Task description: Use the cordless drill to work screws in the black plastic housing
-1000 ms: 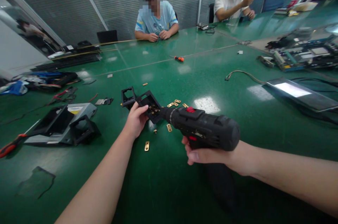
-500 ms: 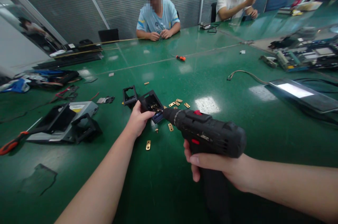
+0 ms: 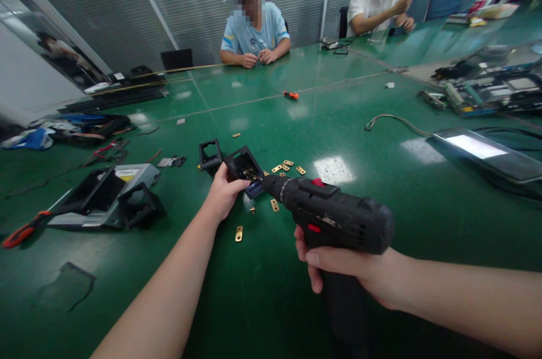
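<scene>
Drill clasped in right grip, long axis slanting, chuck pointing forward-left at black frame clasped in left grip

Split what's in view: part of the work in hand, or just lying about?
In the work:
black housing, held by left hand
drill, gripped by right hand
loose brass-coloured plates, probably
similar black frame alongside, probably

Lying about, it seems:
far orange screwdriver
near screwdriver, left
electronics pile, right
</scene>
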